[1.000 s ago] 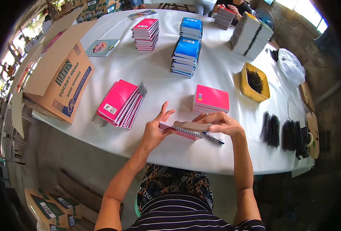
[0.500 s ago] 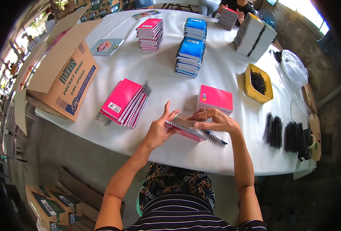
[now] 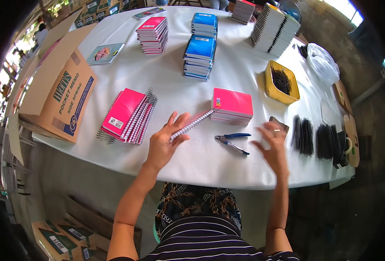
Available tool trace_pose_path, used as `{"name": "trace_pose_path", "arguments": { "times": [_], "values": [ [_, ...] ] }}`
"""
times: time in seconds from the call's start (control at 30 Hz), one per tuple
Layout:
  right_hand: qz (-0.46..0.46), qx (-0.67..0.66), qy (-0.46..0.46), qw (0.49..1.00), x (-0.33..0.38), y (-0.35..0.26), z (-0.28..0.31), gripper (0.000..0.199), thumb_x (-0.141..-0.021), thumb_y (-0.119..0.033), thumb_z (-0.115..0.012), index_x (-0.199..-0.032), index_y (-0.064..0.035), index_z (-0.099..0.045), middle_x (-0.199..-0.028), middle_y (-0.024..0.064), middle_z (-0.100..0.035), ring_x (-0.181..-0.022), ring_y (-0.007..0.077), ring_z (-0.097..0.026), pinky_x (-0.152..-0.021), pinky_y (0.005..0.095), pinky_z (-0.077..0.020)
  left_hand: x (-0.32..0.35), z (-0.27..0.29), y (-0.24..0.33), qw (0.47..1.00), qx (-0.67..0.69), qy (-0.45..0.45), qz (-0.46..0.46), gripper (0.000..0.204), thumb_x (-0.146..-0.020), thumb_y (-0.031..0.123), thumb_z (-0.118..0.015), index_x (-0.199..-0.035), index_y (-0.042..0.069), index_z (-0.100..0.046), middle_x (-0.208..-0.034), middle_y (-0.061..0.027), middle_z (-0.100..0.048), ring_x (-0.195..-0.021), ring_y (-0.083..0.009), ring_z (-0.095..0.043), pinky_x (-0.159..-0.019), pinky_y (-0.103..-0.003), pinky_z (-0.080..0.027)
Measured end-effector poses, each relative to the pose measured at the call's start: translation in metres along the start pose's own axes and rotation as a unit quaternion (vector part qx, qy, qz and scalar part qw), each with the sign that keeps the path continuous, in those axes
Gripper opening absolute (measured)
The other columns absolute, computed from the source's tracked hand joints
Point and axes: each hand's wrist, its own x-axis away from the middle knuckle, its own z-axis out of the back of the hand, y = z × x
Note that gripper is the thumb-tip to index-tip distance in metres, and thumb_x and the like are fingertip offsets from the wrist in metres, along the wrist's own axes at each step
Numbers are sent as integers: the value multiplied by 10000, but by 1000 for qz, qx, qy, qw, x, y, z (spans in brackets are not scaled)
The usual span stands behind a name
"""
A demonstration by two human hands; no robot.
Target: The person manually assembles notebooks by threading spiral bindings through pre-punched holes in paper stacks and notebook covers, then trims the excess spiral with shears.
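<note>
While an open cardboard box (image 3: 66, 98) stands at the left of the white surface (image 3: 192, 167), a pile of pink spiral notebooks (image 3: 124, 108) lies beside it, slightly fanned. Next comes the left hand (image 3: 166, 132), its grip closed on a spiral notebook (image 3: 193, 125) that slants up to the right, coil edge toward the camera. Behind it, well apart, stand blue notebooks (image 3: 200, 47) in two stacks. The notebook's upper end overlaps the corner of a squared pink stack (image 3: 231, 102); whether they touch, I cannot tell. Blue-handled pliers (image 3: 230, 143) lie in front of that stack. Farther right is the blurred right hand (image 3: 270, 139), thumb and fingers spread; I cannot tell whether its grip has the brown piece (image 3: 283, 124) at its fingers. Beyond sit a yellow tub (image 3: 280, 95) and black wire coils (image 3: 303, 135).
</note>
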Motion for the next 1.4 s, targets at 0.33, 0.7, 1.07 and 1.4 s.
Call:
{"name": "trace_pose_path", "arguments": {
  "times": [0.33, 0.7, 1.07, 1.4],
  "values": [
    [72, -134, -48, 987, 25, -90, -40, 444, -831, -194, -701, -1261, -142, -605, -1040, 148, -532, -924, 285, -543, -808, 414, -437, 26, -41, 4, 940, -335, -36, -62, 636, -927, 356, -592, -1472, 111, -377, -1447, -75, -486, -1306, -353, -474, -1045, -528, -385],
    [110, -127, -9, 986, 23, -113, -36, 329, -870, -215, -683, -1186, -131, -647, -853, 92, -543, -697, 182, -550, -595, 305, -455, 22, -46, 21, 937, -344, -7, -61, 569, -919, 252, -617, -1433, 85, -438, -1324, -71, -600, -1249, -338, -532, -1026, -542, -381],
    [-71, -273, -185, 941, -6, -72, -1, 241, -940, -153, -606, -1139, -26, -654, -928, 134, -604, -797, 224, -574, -702, 344, -462, 4, 37, 61, 871, -464, 71, -146, 555, -881, 335, -620, -1395, 152, -525, -1390, 1, -557, -1316, -292, -479, -1086, -502, -348],
    [45, -675, -46, 735, -90, -175, -57, 689, -725, -87, -815, -1340, -39, -508, -1458, 121, -439, -1320, 267, -441, -1054, 439, -402, -47, 166, 4, 956, 190, -172, -141, 610, -907, 430, -607, -1432, 152, -470, -1517, -181, -359, -1440, -351, -265, -1180, -497, -180]
  ]
}}
